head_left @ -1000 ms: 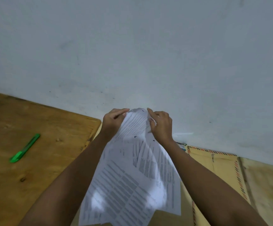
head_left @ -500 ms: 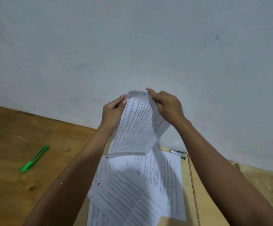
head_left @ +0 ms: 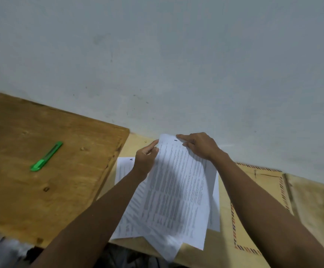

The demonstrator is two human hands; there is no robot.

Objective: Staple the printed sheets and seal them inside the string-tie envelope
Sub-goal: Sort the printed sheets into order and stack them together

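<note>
Several printed sheets lie loosely overlapped on the table in front of me. The top sheet (head_left: 178,192), marked "1", is held at its far edge by both hands. My left hand (head_left: 146,159) pinches its left corner between thumb and fingers. My right hand (head_left: 199,145) grips its right corner, index finger stretched along the top edge. A sheet marked "2" (head_left: 124,167) peeks out on the left under my left wrist. The brown envelope (head_left: 269,182) with a red-and-blue striped border lies flat to the right, partly under my right arm. No stapler shows.
A green utility knife (head_left: 46,156) lies on the darker wooden board (head_left: 41,190) to the left. The pale wall (head_left: 157,64) rises right behind the table. The table's near edge runs along the bottom, with dark floor below.
Sheet "1", raised upright against the wall half a second ago, has come down onto the pile. Both hands lowered with it. The view tilted down and right.
</note>
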